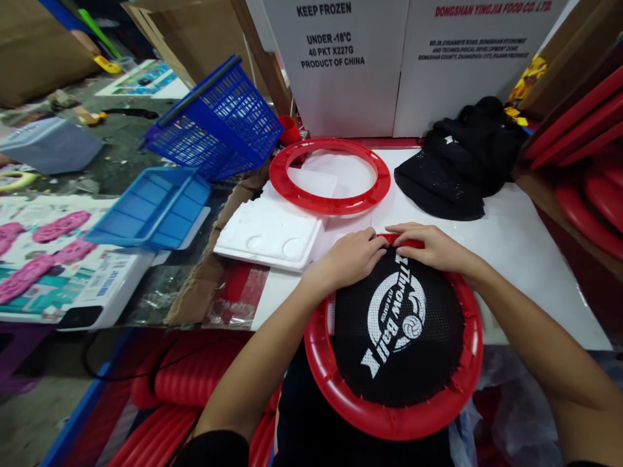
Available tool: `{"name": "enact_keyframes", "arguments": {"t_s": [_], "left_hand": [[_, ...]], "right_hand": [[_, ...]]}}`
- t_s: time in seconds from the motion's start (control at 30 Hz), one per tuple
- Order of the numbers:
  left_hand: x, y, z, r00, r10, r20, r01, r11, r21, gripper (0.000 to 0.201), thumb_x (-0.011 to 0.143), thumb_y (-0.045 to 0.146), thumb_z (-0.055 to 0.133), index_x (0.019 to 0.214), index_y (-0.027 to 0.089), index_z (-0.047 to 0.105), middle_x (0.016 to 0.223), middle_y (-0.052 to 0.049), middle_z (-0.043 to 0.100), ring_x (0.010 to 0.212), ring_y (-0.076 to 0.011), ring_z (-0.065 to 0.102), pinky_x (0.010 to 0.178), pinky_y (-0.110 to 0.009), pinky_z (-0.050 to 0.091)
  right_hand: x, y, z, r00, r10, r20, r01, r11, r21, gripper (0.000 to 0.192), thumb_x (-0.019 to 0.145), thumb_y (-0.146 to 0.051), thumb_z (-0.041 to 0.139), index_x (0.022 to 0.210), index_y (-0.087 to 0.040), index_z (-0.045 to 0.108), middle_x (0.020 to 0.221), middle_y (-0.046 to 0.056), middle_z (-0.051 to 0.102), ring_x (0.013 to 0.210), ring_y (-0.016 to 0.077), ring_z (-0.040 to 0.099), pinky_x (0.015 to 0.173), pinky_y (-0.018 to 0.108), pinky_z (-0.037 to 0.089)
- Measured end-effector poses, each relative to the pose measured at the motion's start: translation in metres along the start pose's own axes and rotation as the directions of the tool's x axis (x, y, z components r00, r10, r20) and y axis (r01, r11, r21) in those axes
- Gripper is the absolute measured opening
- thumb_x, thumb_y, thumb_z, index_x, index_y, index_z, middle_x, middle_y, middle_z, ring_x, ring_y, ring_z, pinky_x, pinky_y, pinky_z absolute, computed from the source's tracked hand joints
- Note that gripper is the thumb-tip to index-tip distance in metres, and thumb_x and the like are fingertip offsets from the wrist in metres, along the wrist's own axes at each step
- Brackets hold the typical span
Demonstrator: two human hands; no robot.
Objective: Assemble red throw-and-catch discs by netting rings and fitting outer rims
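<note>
A red plastic ring (395,425) with black mesh fabric (418,363) across its middle rests toward me, partly over the table's near edge. White lettering on the mesh reads "Throw Ball". At the ring's far rim, my left hand (357,256) pinches the mesh's edge with bent fingers. Close beside it, my right hand (431,245) grips the same edge, its fingers over the rim and its thumb toward the mesh. A gap shows between mesh and ring on the left. Beyond my hands, a second red ring (331,204) lies without mesh, partly on a white foam block (272,230).
Black mesh pieces (442,172) are heaped at the back right, before a white carton (341,84). Red rings (584,123) are stacked at the right. To the left stand a blue basket (224,123), a blue tray (150,207) and pink pieces (48,253).
</note>
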State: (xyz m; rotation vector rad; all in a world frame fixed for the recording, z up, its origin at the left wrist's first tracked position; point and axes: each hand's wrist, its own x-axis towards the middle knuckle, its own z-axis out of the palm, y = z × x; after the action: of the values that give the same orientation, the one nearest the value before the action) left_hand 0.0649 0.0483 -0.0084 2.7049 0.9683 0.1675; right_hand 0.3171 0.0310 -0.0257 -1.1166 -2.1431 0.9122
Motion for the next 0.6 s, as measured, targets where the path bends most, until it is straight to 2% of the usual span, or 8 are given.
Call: {"name": "enact_keyframes", "arguments": {"t_s": [0.17,0.27,0.37,0.5,0.53,0.6], "left_hand": [[-0.017,-0.006,-0.016,0.999,-0.010,-0.037,0.001,0.971,-0.241,0.033,0.111,0.030,0.047,0.136,0.020,0.065,0.123,-0.010,0.067,0.113,-0.0239,0.067,0.102,-0.039,0.054],[-0.039,-0.002,-0.024,0.990,-0.113,-0.086,0.090,0.969,-0.229,0.028,0.108,0.030,0.056,0.130,0.018,0.067,0.125,-0.011,0.069,0.118,-0.0262,0.066,0.106,-0.042,0.052],[-0.055,0.004,-0.022,0.970,-0.220,-0.102,0.194,0.957,-0.217,0.025,0.107,0.032,0.059,0.122,0.018,0.071,0.116,-0.011,0.072,0.112,-0.0279,0.067,0.103,-0.045,0.053],[-0.051,0.010,-0.011,0.943,-0.294,-0.157,0.242,0.927,-0.286,0.026,0.107,0.036,0.058,0.116,0.019,0.076,0.110,-0.010,0.073,0.106,-0.0265,0.069,0.099,-0.043,0.055],[-0.047,0.010,-0.009,0.939,-0.302,-0.166,0.246,0.924,-0.293,0.026,0.107,0.036,0.058,0.117,0.020,0.076,0.110,-0.010,0.074,0.105,-0.0264,0.069,0.098,-0.042,0.055],[-0.037,0.008,-0.008,0.944,-0.292,-0.157,0.237,0.926,-0.295,0.025,0.106,0.034,0.060,0.118,0.020,0.077,0.109,-0.009,0.074,0.103,-0.0264,0.070,0.095,-0.041,0.055]], "right_hand": [[0.000,0.001,0.001,1.000,0.026,-0.008,-0.026,0.998,-0.062,0.018,0.097,-0.032,0.070,0.105,-0.024,0.084,0.158,0.011,0.060,0.150,0.0308,0.054,0.129,0.058,0.039],[-0.001,-0.001,-0.003,0.999,0.028,0.024,-0.024,0.990,-0.141,0.021,0.099,-0.034,0.067,0.107,-0.023,0.084,0.159,0.012,0.060,0.151,0.0327,0.053,0.129,0.060,0.039],[-0.002,-0.007,-0.011,0.997,0.041,0.061,-0.028,0.980,-0.199,0.021,0.099,-0.035,0.068,0.107,-0.025,0.084,0.157,0.011,0.061,0.150,0.0350,0.054,0.127,0.061,0.041],[0.008,-0.022,-0.021,0.999,-0.041,-0.018,0.037,0.980,-0.195,0.024,0.100,-0.035,0.064,0.112,-0.026,0.083,0.155,0.010,0.063,0.144,0.0325,0.060,0.125,0.056,0.044],[0.014,-0.026,-0.022,0.998,-0.068,-0.007,0.066,0.981,-0.184,0.024,0.101,-0.035,0.064,0.113,-0.026,0.082,0.155,0.009,0.064,0.144,0.0313,0.060,0.125,0.055,0.044],[0.029,-0.032,-0.018,0.990,-0.102,0.094,0.118,0.977,-0.177,0.025,0.099,-0.036,0.065,0.115,-0.026,0.082,0.155,0.009,0.064,0.143,0.0306,0.060,0.124,0.053,0.044]]}}
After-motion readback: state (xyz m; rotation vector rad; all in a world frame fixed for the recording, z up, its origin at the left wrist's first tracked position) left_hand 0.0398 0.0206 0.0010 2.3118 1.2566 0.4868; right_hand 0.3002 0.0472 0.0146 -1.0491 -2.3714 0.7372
